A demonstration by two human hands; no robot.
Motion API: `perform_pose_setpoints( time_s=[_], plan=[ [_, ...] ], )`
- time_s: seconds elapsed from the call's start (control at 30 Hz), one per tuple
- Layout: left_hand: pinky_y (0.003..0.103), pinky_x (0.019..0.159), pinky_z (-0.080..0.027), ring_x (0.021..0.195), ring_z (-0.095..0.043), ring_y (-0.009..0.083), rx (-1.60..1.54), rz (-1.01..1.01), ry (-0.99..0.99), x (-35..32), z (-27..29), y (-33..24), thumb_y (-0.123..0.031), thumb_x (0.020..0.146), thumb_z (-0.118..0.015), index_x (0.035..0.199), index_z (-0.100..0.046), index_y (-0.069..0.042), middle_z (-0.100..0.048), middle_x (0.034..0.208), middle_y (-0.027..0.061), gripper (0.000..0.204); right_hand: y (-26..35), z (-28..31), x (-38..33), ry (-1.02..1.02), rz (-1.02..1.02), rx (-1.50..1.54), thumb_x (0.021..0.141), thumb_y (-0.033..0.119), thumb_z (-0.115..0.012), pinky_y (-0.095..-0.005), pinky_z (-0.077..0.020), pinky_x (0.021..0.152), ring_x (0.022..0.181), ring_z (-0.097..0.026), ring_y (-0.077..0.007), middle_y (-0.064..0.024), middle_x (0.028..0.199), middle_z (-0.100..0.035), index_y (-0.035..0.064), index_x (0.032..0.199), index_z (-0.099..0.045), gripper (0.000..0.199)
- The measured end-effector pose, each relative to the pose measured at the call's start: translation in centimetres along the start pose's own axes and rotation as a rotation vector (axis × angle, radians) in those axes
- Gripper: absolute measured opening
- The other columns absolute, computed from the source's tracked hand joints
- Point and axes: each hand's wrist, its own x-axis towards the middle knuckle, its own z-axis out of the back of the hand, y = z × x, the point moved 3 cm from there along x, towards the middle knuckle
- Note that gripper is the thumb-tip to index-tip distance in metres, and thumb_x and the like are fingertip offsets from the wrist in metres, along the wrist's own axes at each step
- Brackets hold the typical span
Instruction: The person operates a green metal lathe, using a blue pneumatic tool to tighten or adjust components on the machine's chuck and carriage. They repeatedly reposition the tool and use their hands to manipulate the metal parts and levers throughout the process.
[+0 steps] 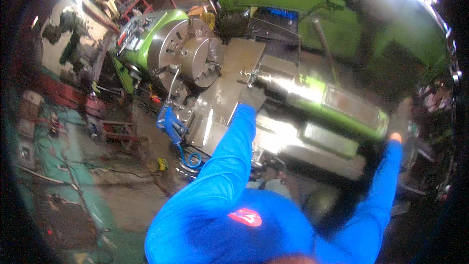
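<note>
My left hand (252, 96), in a grey glove, reaches over the lathe bed to the nose of the tailstock (305, 88). A small metal fitting (251, 76) sits just above its fingers, which blend into the grey metal, so their grip is unclear. My right hand (401, 116), also grey-gloved, is beside the tailstock's far right end, by a dark round part that looks like a handwheel (413, 152). Motion smears its fingers. Left of my left hand is the lathe's large steel chuck (195, 58) with stepped jaws, mounted at the green headstock (141, 44).
A blue air gun (173, 126) with a coiled hose rests at the carriage's left side. Behind the lathe stands a green machine body (332, 34). A reddish metal stand (119, 132) and loose cables lie on the floor to the left, near a yellow object (160, 165).
</note>
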Motion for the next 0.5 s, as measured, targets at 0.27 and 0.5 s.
perform_pose_setpoints(
  time_s=[0.27, 0.5],
  plan=[
    [0.047, 0.093, -0.051, 0.118, -0.062, 0.0295, -0.224, 0.365, -0.117, 1.7, -1.8, -1.6, -0.026, 0.089, -0.052, 0.091, -0.078, -0.01, -0.073, 0.109, 0.0111, 0.031, 1.1, 2.8, -1.1, 0.134, -0.2, 0.226, 0.086, 0.048, -0.06, -0.0516, -0.0454, 0.102, 0.121, -0.059, -0.0457, -0.024, 0.133, -0.061, 0.016, 0.138, -0.058, 0.061],
    [0.048, 0.099, -0.048, 0.118, -0.06, 0.0348, -0.609, 0.443, 0.018, -1.1, 4.5, -1.1, -0.025, 0.091, -0.051, 0.113, -0.072, 0.002, -0.062, 0.126, 0.0237, 0.041, 2.6, 5.1, -2.8, 0.064, -0.186, 0.225, 0.082, 0.049, -0.06, -0.0505, -0.0461, 0.102, 0.12, -0.06, -0.0454, -0.0254, 0.13, -0.063, 0.0087, 0.131, -0.063, 0.063]
  ],
)
